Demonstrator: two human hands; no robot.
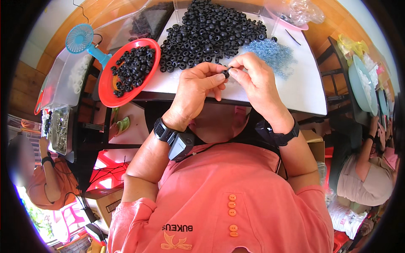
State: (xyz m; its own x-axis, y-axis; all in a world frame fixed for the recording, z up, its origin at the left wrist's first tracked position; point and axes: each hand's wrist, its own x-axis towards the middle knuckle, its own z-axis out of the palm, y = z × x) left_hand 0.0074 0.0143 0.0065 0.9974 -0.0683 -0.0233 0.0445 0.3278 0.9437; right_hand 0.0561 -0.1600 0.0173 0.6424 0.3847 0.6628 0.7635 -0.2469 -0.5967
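Note:
Over the table's front edge, my left hand [191,89] pinches a small round black part [226,74] between thumb and fingers. My right hand [258,81] meets it there, its thumb and forefinger closed in a pinch at the top of the part. Whether those fingertips also hold a separate tiny piece is too small to tell. Behind my hands lies a large heap of similar hollow black parts [206,36]. To its right spreads a mound of thin, clear bluish pieces [272,54].
A red bowl [157,55] of black parts sits tilted at the left of the white table [306,90]. Beyond it stands a light-blue fan [80,39]. A pink basin [291,24] with a plastic bag is at the far right. Other people work at both sides.

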